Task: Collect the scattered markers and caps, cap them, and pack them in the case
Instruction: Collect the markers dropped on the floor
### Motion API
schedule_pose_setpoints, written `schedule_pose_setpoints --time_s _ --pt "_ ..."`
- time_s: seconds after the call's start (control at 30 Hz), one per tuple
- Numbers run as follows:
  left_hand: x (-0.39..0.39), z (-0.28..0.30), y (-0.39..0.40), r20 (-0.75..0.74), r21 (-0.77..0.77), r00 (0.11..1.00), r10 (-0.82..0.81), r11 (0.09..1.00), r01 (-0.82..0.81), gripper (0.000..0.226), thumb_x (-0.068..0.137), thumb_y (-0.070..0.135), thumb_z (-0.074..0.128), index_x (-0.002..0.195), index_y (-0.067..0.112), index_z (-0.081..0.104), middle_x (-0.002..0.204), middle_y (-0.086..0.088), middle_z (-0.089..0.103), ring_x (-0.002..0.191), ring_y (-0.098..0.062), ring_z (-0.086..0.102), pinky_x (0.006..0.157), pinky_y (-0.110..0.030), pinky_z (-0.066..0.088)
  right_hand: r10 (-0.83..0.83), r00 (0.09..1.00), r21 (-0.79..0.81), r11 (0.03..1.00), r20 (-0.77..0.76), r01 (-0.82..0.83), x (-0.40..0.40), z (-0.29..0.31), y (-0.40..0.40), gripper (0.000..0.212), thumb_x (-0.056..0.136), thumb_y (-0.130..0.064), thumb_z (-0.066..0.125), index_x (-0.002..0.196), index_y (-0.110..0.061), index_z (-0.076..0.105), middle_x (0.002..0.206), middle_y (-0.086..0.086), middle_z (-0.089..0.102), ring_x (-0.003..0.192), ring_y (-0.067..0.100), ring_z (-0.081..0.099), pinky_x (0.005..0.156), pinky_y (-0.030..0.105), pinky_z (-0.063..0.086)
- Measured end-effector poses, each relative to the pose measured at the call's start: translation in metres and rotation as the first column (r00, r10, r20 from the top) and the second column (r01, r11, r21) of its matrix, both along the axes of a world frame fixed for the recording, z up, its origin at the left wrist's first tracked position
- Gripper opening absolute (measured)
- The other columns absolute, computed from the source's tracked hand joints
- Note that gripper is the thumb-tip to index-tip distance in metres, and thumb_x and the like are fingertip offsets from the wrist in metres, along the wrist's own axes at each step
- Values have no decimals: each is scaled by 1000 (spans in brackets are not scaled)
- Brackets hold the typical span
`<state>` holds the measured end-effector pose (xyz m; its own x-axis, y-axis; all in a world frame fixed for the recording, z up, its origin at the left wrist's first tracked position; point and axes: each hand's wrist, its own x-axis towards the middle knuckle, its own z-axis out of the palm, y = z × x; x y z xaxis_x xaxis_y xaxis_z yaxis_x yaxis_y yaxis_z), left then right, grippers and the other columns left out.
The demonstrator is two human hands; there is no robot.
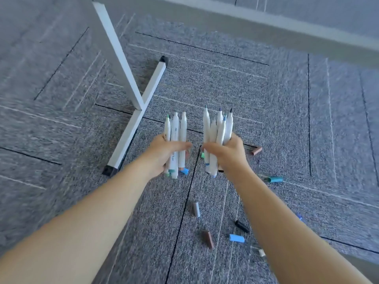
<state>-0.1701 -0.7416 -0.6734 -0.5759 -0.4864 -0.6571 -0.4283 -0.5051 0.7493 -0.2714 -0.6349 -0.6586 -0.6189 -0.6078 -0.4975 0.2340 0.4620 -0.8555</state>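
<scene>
Two bundles of smooth white markers fill my hands above the nubby grey carpet [287, 119]. A white square-tube frame leg [131, 128] with black end plugs lies to my left. My right hand [229, 154] wraps a thicker bundle [215, 136], my left hand [164, 152] a thinner one [176, 136], bare tips up. Stubby caps lie loose below: teal [275, 179], grey [196, 209], brown [208, 239], black [242, 226], light blue [236, 238]. No case shows.
</scene>
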Motion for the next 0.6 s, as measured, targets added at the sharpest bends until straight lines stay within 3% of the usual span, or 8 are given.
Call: schedule_pose_setpoints --time_s 0.17,0.27,0.43,0.6 --pt "20 54 -14 -64 -42 998 4 999 -7 12 78 0 63 79 8 55 50 1 62 46 -11 61 42 -27 52 66 998 -105 992 21 -64 17 54 -6 22 81 6 58 78 -15 51 74 9 60 64 17 60 61 34 55" --pt "38 94 -14 -92 -45 994 55 997 -60 13 78 -3 63 77 9 58 58 -3 62 46 -11 61 42 -23 51 102 995 -103 990 1 -101 36 97 -11 22 80 8 58 78 -13 52 83 17 62 67 21 61 70 43 54" --pt "72 187 -1 -138 -3 984 114 993 -116 11 77 0 65 82 9 61 68 -7 65 62 -21 62 41 -25 50 173 985 -68 982 -18 -174 70 194 -11 29 80 11 56 71 -16 56 65 0 60 48 1 61 51 17 53" --pt "108 302 10 -169 4 974 152 988 -153 12 77 -1 64 78 11 60 58 -1 65 56 -15 62 41 -22 50 220 974 -6 975 -54 -221 102 308 -15 22 81 5 58 70 -13 56 69 7 59 62 17 59 59 29 51"
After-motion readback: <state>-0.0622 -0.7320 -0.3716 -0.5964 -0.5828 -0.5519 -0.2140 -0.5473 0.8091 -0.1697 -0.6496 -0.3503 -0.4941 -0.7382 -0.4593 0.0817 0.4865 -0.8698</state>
